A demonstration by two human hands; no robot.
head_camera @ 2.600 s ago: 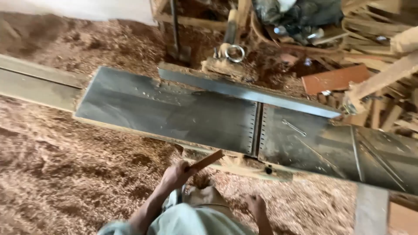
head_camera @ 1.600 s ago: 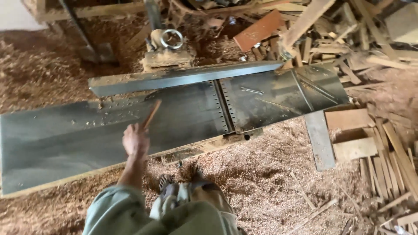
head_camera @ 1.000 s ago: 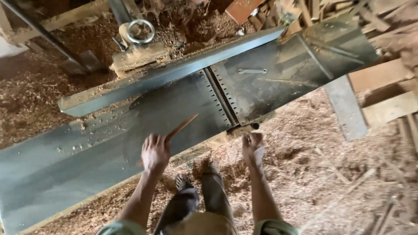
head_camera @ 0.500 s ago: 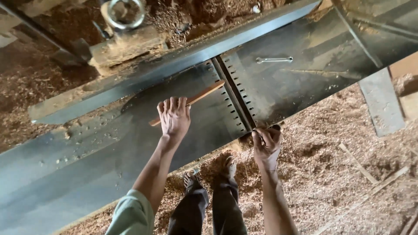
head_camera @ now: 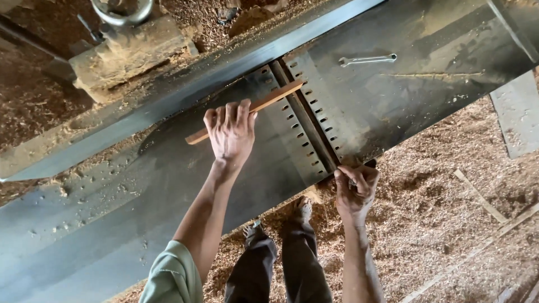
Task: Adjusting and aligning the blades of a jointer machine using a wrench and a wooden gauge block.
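Planer table [head_camera: 168, 185]: grey steel, sawdust-strewn; slotted cutter gap [head_camera: 306, 120] at centre.
Wooden stick [head_camera: 269, 100]: now laid flat across the gap, earlier held above it.
Left hand [head_camera: 229, 132]: fingers pressing the stick down.
Right hand [head_camera: 355, 191]: moved to table edge, fingers curled; contents unclear.
Wrench [head_camera: 368, 59]: lying beyond, clear of the stick

This is a woodworking shop: a long steel planing machine surface [head_camera: 393, 101] with a slotted cutter gap is filling the view, sawdust [head_camera: 449, 224] is lying thick over the floor, wood offcuts [head_camera: 483, 196] are scattered about, and a wrench [head_camera: 368, 59] is resting on the metal.
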